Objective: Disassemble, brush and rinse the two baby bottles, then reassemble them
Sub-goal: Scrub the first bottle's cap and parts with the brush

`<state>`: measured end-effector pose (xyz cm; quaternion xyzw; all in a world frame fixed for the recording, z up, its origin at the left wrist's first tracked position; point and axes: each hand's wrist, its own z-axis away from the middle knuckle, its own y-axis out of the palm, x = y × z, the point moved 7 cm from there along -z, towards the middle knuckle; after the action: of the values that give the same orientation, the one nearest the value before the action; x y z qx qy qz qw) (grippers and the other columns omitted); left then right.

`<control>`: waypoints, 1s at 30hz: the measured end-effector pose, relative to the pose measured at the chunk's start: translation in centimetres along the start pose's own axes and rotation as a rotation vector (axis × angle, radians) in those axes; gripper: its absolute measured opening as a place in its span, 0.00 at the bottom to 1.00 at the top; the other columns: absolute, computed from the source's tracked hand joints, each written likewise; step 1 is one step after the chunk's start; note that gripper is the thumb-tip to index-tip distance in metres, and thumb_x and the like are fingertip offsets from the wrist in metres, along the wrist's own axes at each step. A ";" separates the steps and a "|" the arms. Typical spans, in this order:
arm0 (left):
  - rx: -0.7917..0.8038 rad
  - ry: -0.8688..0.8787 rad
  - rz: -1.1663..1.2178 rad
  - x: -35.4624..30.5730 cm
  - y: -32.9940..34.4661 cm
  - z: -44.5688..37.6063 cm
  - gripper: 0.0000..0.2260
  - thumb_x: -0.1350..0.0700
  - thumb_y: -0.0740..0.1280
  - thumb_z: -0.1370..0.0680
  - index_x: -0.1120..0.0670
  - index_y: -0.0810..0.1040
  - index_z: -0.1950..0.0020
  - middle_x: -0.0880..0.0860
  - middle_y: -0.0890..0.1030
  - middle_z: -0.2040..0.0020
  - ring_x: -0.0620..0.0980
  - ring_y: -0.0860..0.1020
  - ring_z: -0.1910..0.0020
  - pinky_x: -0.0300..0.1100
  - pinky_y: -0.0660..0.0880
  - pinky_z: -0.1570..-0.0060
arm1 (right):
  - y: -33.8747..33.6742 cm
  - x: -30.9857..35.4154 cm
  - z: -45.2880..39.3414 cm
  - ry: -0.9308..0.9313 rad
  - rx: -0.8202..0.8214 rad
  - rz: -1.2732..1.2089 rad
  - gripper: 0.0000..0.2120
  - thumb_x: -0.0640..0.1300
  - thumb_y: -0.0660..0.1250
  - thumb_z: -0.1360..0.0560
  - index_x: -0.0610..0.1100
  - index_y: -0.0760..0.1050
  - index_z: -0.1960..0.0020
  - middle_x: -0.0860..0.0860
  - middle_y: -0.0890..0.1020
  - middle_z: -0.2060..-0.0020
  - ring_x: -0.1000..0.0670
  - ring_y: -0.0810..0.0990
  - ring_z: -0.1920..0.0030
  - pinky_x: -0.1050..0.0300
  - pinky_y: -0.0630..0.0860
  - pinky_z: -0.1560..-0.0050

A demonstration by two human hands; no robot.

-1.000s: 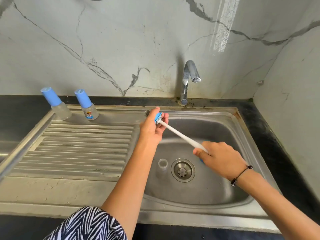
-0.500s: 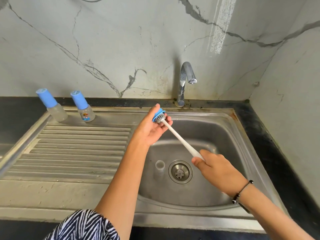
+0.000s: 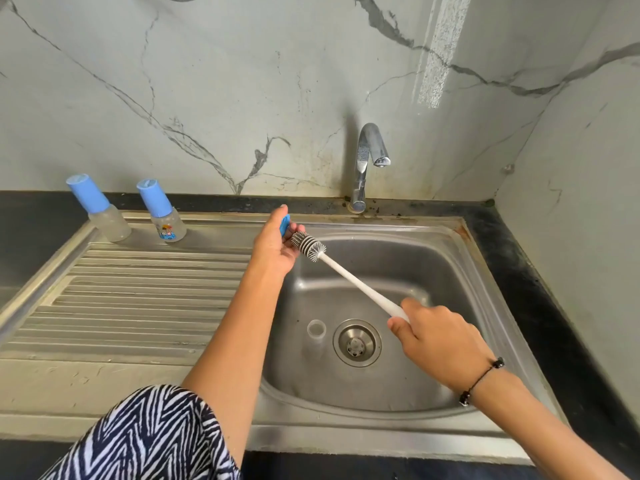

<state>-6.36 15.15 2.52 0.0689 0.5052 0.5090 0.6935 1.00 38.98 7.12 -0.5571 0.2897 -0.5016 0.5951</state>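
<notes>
Steel sink (image 3: 460, 271) under marble wall (image 3: 207, 81)

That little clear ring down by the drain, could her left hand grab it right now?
Probably not at once: the left hand grips a blue part. Nothing covers the clear ring.

The left hand (image 3: 275, 249) hides most of the blue ring (image 3: 285, 225); the right hand (image 3: 438, 341) covers the brush (image 3: 346, 271) handle's end.

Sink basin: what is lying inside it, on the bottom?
On the bottom of the sink basin lies a small clear ring-shaped part, just left of the drain strainer. The right hand covers part of the basin floor, so anything there is hidden.
</notes>
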 end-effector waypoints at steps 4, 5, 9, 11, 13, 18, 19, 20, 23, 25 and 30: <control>0.067 0.053 -0.071 0.3 0.4 0.0 0.10 0.70 0.63 0.23 0.55 0.70 0.58 0.52 0.79 0.74 0.46 0.80 0.71 0.37 0.78 0.69 | 0.4 -1.1 -1.1 0.026 -0.028 -0.099 0.13 0.56 0.53 0.20 0.47 0.65 0.53 0.49 0.72 0.62 0.43 0.72 0.59 0.55 0.66 0.61; 0.067 0.072 -0.041 0.3 0.1 0.0 0.12 0.72 0.62 0.24 0.55 0.70 0.56 0.54 0.80 0.70 0.46 0.81 0.72 0.38 0.78 0.69 | 0.5 -1.1 -1.2 0.025 -0.029 -0.113 0.13 0.56 0.53 0.20 0.47 0.65 0.54 0.50 0.71 0.63 0.44 0.71 0.60 0.55 0.67 0.61; 0.053 0.125 0.011 -0.1 -1.0 -0.3 0.14 0.74 0.62 0.25 0.55 0.70 0.53 0.58 0.77 0.60 0.46 0.81 0.70 0.41 0.80 0.64 | 1.9 -1.2 -1.3 0.033 0.001 -0.208 0.14 0.56 0.54 0.20 0.47 0.64 0.59 0.50 0.71 0.64 0.43 0.72 0.59 0.53 0.69 0.59; 0.049 0.109 -0.005 0.1 -1.3 -0.2 0.12 0.72 0.62 0.24 0.55 0.69 0.54 0.56 0.76 0.59 0.46 0.80 0.68 0.41 0.79 0.64 | 2.8 -1.2 -1.2 0.037 0.015 -0.277 0.15 0.56 0.55 0.21 0.47 0.64 0.60 0.49 0.73 0.65 0.43 0.74 0.60 0.53 0.71 0.59; 0.065 0.071 0.015 0.4 -1.6 0.0 0.08 0.68 0.62 0.22 0.55 0.70 0.55 0.56 0.74 0.60 0.47 0.78 0.68 0.40 0.79 0.64 | 3.5 -1.0 -1.1 0.054 0.011 -0.419 0.15 0.54 0.56 0.21 0.46 0.64 0.62 0.49 0.72 0.68 0.44 0.73 0.64 0.54 0.71 0.65; 0.153 -0.004 0.109 2.1 -1.3 1.6 0.16 0.47 0.52 0.17 0.55 0.73 0.42 0.59 0.76 0.53 0.51 0.75 0.59 0.47 0.73 0.50 | 3.5 0.4 -0.5 0.069 0.010 -0.646 0.16 0.51 0.57 0.20 0.47 0.62 0.65 0.50 0.71 0.70 0.50 0.68 0.72 0.60 0.63 0.74; 0.166 -0.013 0.126 2.6 -1.0 1.8 0.18 0.47 0.49 0.17 0.54 0.74 0.42 0.60 0.76 0.48 0.52 0.75 0.57 0.47 0.73 0.51 | 3.7 1.0 -0.4 0.064 0.030 -0.587 0.17 0.52 0.56 0.20 0.47 0.61 0.65 0.50 0.71 0.69 0.48 0.70 0.70 0.59 0.64 0.72; 0.158 -0.014 0.132 2.9 -1.0 1.8 0.17 0.47 0.48 0.17 0.53 0.73 0.43 0.60 0.76 0.44 0.53 0.75 0.55 0.48 0.73 0.52 | 4.0 1.4 -0.2 0.066 0.035 -0.516 0.17 0.53 0.55 0.20 0.47 0.60 0.65 0.50 0.70 0.68 0.45 0.72 0.65 0.56 0.65 0.69; 0.116 -0.010 0.121 3.1 -1.2 1.7 0.13 0.49 0.48 0.16 0.51 0.68 0.41 0.61 0.76 0.42 0.53 0.75 0.57 0.46 0.73 0.58 | 4.0 2.4 0.8 0.053 -0.027 -0.280 0.14 0.54 0.50 0.19 0.47 0.58 0.58 0.51 0.73 0.65 0.40 0.77 0.54 0.54 0.65 0.63; 0.096 -0.043 0.116 3.1 -1.6 1.6 0.14 0.49 0.48 0.16 0.56 0.70 0.44 0.61 0.77 0.46 0.52 0.75 0.57 0.43 0.72 0.59 | 3.7 2.7 1.5 0.024 -0.091 -0.109 0.11 0.54 0.47 0.18 0.48 0.57 0.53 0.50 0.79 0.58 0.42 0.80 0.54 0.54 0.62 0.68; 0.110 -0.173 0.128 4.0 -0.7 2.8 0.12 0.59 0.53 0.19 0.61 0.73 0.55 0.60 0.74 0.55 0.53 0.71 0.60 0.43 0.70 0.60 | 3.6 2.8 1.7 -0.023 -0.222 0.053 0.17 0.47 0.76 0.35 0.42 0.68 0.64 0.49 0.70 0.80 0.47 0.70 0.86 0.70 0.40 0.74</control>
<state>-3.86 19.14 0.90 0.1827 0.4654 0.5158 0.6956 4.46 36.60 4.64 -0.6172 0.3513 -0.4443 0.5461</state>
